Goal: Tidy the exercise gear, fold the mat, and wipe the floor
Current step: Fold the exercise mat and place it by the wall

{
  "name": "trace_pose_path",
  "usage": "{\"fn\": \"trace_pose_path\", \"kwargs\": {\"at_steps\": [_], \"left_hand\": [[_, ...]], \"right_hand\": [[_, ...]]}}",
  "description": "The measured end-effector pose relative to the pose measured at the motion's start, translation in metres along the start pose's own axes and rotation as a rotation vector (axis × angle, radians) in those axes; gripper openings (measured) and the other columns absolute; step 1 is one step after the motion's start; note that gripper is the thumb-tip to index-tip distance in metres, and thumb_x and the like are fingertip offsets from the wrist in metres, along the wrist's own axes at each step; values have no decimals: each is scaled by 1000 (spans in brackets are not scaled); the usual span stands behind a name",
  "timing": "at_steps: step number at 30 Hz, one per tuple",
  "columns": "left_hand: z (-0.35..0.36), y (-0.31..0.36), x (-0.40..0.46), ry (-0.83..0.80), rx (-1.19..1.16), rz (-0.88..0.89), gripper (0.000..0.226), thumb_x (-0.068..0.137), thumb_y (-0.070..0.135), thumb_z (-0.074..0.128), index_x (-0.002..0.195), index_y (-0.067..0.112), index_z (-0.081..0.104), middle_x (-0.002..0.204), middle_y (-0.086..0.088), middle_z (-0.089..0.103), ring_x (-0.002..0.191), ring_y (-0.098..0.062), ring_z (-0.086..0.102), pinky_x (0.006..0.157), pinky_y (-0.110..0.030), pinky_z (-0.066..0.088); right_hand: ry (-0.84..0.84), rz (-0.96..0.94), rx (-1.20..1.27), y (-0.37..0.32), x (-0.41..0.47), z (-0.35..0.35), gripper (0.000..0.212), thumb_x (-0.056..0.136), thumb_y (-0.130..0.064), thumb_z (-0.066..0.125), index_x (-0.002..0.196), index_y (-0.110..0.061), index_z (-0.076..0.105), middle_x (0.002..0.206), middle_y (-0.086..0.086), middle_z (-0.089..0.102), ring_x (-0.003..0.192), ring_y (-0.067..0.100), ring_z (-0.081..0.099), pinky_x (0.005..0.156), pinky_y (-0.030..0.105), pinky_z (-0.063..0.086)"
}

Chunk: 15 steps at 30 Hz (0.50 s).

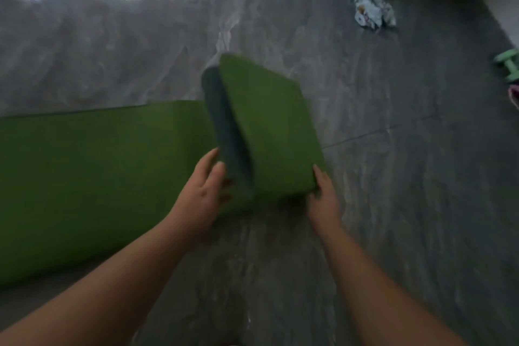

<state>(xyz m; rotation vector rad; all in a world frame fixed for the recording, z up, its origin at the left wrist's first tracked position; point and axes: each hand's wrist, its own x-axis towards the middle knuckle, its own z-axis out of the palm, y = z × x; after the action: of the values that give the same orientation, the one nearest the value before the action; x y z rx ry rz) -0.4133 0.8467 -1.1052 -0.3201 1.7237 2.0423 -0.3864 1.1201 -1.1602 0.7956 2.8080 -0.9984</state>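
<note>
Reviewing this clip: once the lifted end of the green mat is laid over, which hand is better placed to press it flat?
Probably the left hand. It grips the raised mat at the fold, right beside the flat stretch. The right hand holds the outer corner, farther from it.

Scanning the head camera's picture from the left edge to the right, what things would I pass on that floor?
Flat part of the green mat → left hand → lifted mat end → right hand → crumpled cloth → green dumbbell.
</note>
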Motion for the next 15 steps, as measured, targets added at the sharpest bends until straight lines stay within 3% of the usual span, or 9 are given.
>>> {"fn": "trace_pose_path", "kwargs": {"at_steps": [2,4,6,8,10,11,13,15], "left_hand": [[-11,-4,-3,73,-303,-276,42,100,54,35,129,29,54,125,-3,64,113,-26,61,96,-58,48],[-22,-14,-11,146,-414,-431,37,102,47,39,131,26,49,126,-4,60,111,-25,60,86,-55,53],[-31,-26,-19,156,-372,-445,50,100,21,53,146,24,36,134,-9,54,117,-28,58,83,-49,57],[-38,-35,-24,127,-249,-431,64,95,3,55,151,21,31,130,-7,55,113,-22,60,86,-35,56],[-40,-36,-27,88,-34,-404,59,93,-5,54,148,12,38,123,-2,56,102,-12,60,75,-15,52],[-41,-38,-26,80,30,-395,56,92,-6,53,145,8,42,121,-1,58,100,-12,60,71,-12,51],[-45,-40,-24,108,-63,-441,51,93,-5,49,142,6,45,117,-4,62,100,-15,63,79,-22,54],[-47,-41,-24,138,-262,-519,44,96,-4,45,138,7,45,111,-10,64,98,-20,65,85,-32,54]], "right_hand": [[-79,2,-167,4,-9,8,73,84,3,54,151,-21,39,159,17,30,144,32,31,120,37,25],[-151,25,-282,-1,-19,15,79,81,5,53,154,-18,32,161,19,23,146,36,26,121,38,21],[-183,-6,-379,-17,-29,22,75,82,-1,50,154,-8,30,161,21,22,147,37,24,122,40,18],[-170,-156,-461,-37,-41,31,75,77,-12,43,150,-1,35,160,20,27,147,36,26,122,45,19],[-184,-391,-485,-58,-53,44,75,72,-17,44,147,-8,43,158,15,34,145,34,31,119,52,24],[-203,-480,-482,-68,-58,52,72,75,-20,46,147,-13,45,158,12,35,146,33,31,119,53,25],[-261,-536,-490,-91,-67,67,68,83,-34,45,150,-21,39,161,10,29,148,31,25,120,53,21],[-336,-452,-543,-107,-71,82,70,91,-50,38,156,-27,23,166,9,13,152,30,10,122,52,9]]}}
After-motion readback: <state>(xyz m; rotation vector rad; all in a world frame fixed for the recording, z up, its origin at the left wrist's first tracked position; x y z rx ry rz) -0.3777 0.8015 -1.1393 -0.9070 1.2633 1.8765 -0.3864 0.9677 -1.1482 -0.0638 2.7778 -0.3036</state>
